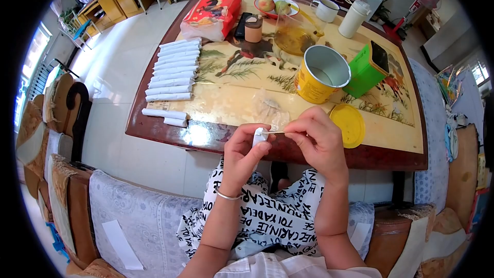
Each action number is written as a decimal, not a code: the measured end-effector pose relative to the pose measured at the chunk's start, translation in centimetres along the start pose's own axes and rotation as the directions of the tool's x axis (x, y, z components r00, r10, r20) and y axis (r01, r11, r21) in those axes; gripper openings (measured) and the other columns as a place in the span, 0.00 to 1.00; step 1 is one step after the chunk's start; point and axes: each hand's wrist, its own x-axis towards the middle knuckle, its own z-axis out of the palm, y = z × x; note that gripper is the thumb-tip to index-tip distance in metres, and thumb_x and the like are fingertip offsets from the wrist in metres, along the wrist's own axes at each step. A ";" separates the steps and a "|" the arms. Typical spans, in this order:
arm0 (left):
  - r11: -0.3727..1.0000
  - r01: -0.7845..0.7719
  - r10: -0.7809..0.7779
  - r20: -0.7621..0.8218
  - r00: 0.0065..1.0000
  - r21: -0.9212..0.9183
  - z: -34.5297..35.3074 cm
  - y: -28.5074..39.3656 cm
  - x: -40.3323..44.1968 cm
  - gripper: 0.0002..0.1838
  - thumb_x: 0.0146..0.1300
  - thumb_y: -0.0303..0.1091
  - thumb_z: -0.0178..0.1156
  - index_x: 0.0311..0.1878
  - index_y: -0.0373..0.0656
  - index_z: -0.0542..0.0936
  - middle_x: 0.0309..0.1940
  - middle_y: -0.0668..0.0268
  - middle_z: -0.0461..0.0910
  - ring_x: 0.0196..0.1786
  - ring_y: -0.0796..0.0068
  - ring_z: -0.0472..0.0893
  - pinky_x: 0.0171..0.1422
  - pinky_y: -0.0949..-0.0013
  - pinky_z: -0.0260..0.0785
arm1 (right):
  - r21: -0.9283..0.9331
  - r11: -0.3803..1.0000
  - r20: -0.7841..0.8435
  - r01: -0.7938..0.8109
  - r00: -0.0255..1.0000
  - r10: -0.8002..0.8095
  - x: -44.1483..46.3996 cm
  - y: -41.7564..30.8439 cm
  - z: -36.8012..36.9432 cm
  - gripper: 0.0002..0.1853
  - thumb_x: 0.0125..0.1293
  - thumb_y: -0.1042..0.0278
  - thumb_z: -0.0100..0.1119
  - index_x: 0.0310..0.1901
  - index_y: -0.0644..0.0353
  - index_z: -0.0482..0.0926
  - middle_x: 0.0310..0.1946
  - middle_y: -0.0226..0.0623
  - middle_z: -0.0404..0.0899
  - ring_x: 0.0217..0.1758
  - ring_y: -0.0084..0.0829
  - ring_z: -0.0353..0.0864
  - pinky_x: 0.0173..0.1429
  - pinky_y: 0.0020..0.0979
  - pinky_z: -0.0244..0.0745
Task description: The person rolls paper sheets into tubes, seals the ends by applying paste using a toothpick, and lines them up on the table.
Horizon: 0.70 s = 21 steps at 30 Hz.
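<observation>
Upright between the fingers and thumb of my left hand (239,155) is a white paper roll (259,137). My right hand (321,143) pinches a thin pale stick (276,132), whose far tip meets the top end of the roll; whether it goes inside cannot be made out. Both hands are over the table's front edge, above my lap. Just beyond them lies a crumpled clear plastic bag (271,110). To the left, several white paper rolls (172,69) lie side by side in a column, with two more rolls (163,115) nearer me.
Right of the bag stand an open yellow can (310,80) and a green tin (364,69), with a yellow lid (348,126) by my right hand. Farther back are a glass jug (293,41), a white mug (326,10), a white flask (355,19), a fruit plate (295,7) and a red package (213,14).
</observation>
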 end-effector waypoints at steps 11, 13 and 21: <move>0.993 -0.029 0.022 -0.060 0.998 -0.117 0.9 -0.2 0.1 0.18 0.68 0.32 0.54 0.59 0.36 0.71 0.44 0.63 0.80 0.44 0.81 0.76 0.52 0.76 0.68 | -0.061 0.996 0.030 0.066 0.998 -0.064 -0.1 -0.5 0.8 0.07 0.53 0.79 0.64 0.34 0.59 0.79 0.29 0.35 0.72 0.32 0.35 0.76 0.35 0.32 0.73; 0.995 -0.044 0.039 -0.059 0.997 -0.090 0.8 -0.2 0.2 0.18 0.69 0.32 0.54 0.59 0.36 0.71 0.43 0.64 0.80 0.42 0.81 0.76 0.52 0.77 0.68 | -0.081 0.993 0.019 0.081 0.997 -0.079 0.0 -0.4 0.8 0.07 0.53 0.79 0.64 0.34 0.59 0.79 0.29 0.34 0.71 0.33 0.35 0.76 0.35 0.32 0.73; 0.999 0.004 -0.004 -0.016 1.000 -0.049 0.4 -0.3 0.2 0.19 0.71 0.35 0.51 0.61 0.35 0.72 0.41 0.65 0.81 0.37 0.83 0.74 0.43 0.79 0.67 | -0.150 0.977 0.013 0.148 0.989 -0.148 0.0 -0.2 1.1 0.08 0.51 0.79 0.65 0.34 0.59 0.79 0.28 0.34 0.71 0.34 0.36 0.75 0.37 0.34 0.73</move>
